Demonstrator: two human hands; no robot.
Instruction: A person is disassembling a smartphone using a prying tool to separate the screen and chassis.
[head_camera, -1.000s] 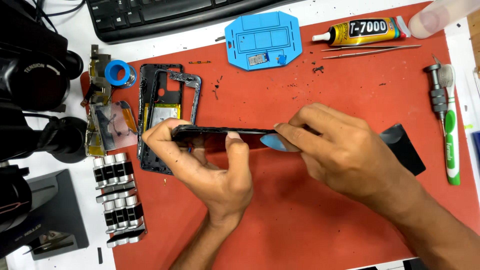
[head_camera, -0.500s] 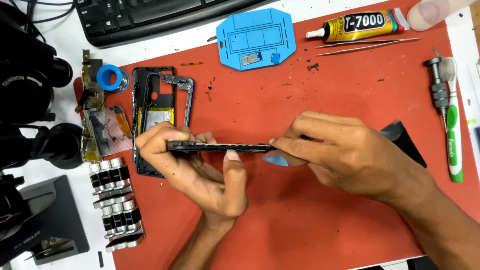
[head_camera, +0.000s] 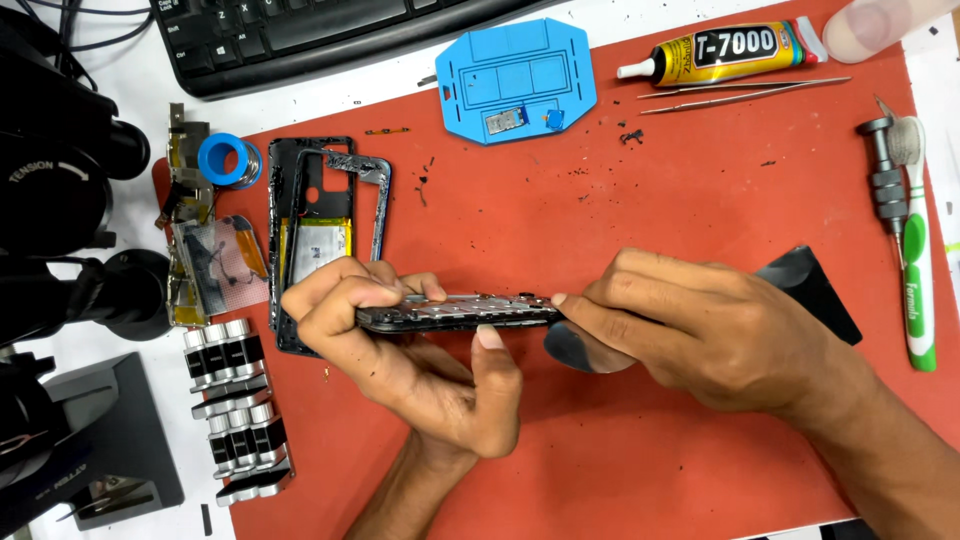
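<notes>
I am looking down at the red mat (head_camera: 620, 230) on the desk, where both hands are working on a phone body (head_camera: 455, 313) held edge-up, just above the mat near its middle. My left hand (head_camera: 410, 350) is clamping it from below and behind, fingers curled over the top edge and the thumb pressing up against the near side. My right hand (head_camera: 700, 325) is pinching a thin dark pick (head_camera: 585, 350) and is pressing it against the phone body's right end; its grip is closed on that pick. Behind the left hand a stripped phone frame (head_camera: 325, 215) with a yellowish battery is lying flat on the mat. A blue parts tray (head_camera: 515, 75) is sitting near the mat's far edge, with a glue tube (head_camera: 715, 50) and tweezers (head_camera: 745, 92) to its right. A screwdriver (head_camera: 885, 180) and a green-and-white toothbrush (head_camera: 918, 270) are lying well apart at the right.
</notes>
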